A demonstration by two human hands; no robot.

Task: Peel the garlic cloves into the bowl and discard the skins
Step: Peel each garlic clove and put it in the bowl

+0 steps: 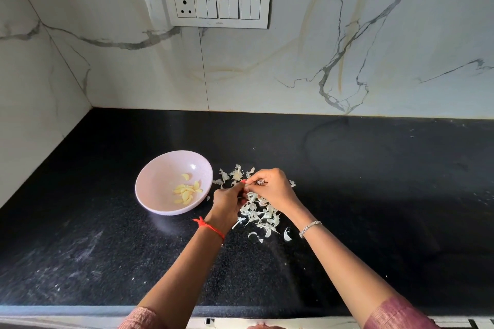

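While left hand (227, 201) and right hand (272, 187) both pinch one garlic clove (259, 182) over the skins (260, 217) on the bench (374, 181), bowl (160, 176) with peeled cloves (187, 191) sits just left, nearest the left hand.

Papery garlic skins (260, 217) on a black speckled stone countertop (374, 195), polished but dust-smeared.
The bowl (160, 176) is smooth and glossy, the veined marble-look wall (294, 61) shines, the switch plate (216, 24) is white plastic; the wrists carry a metal bracelet (309, 227) and a red thread (211, 228).
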